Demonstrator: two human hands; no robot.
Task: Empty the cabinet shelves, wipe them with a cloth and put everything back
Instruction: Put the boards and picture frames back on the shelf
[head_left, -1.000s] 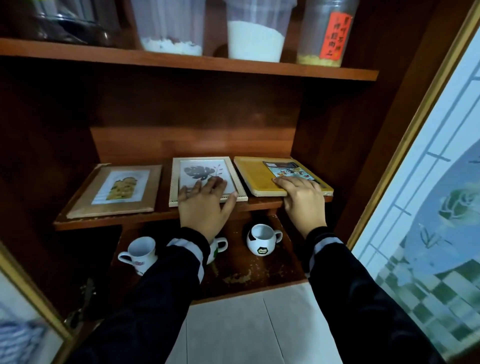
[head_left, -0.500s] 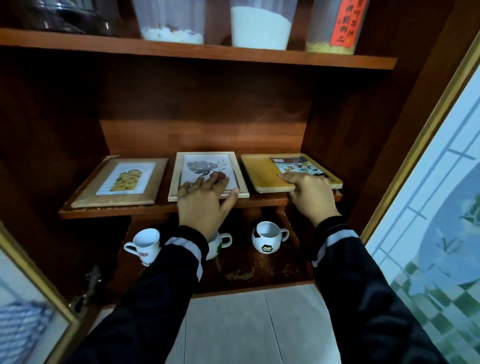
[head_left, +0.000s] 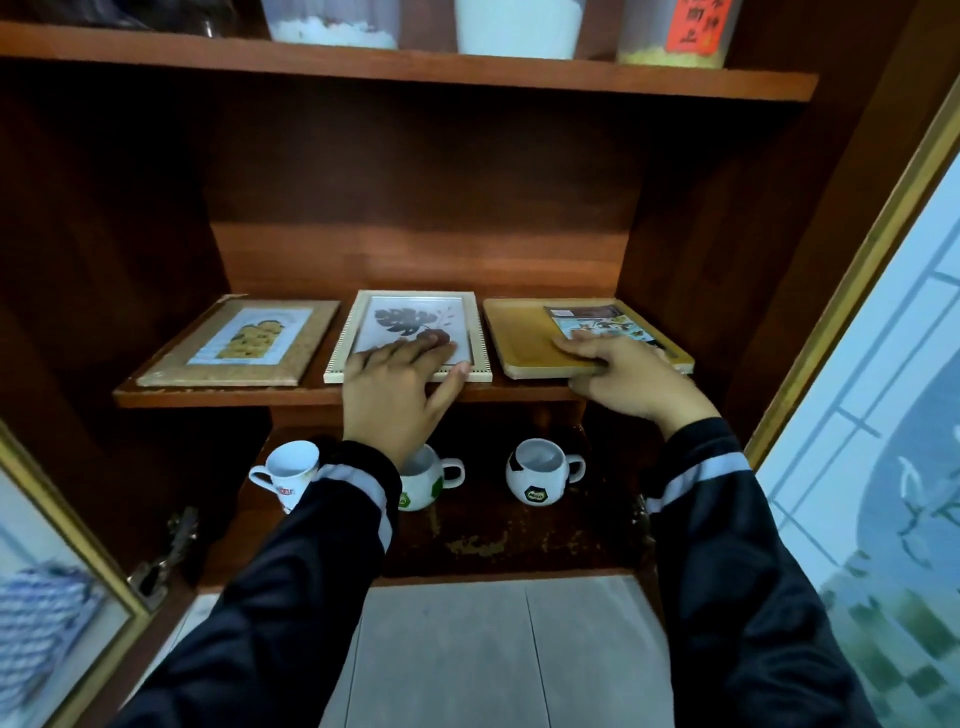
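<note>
My left grip lies wide and flat on the leaf picture frame. My right grip pinches the near edge of the yellow tray, I think to lift it out.

The containers on the top shelf are cut off by the upper edge, and the red label is only partly seen. The lower part of the leaf-print frame is covered by the left hand; the middle mug is half hidden by the sleeve. The near edge of the yellow tray is masked by the right hand. The logo on the right mug is too small to be read.
</note>
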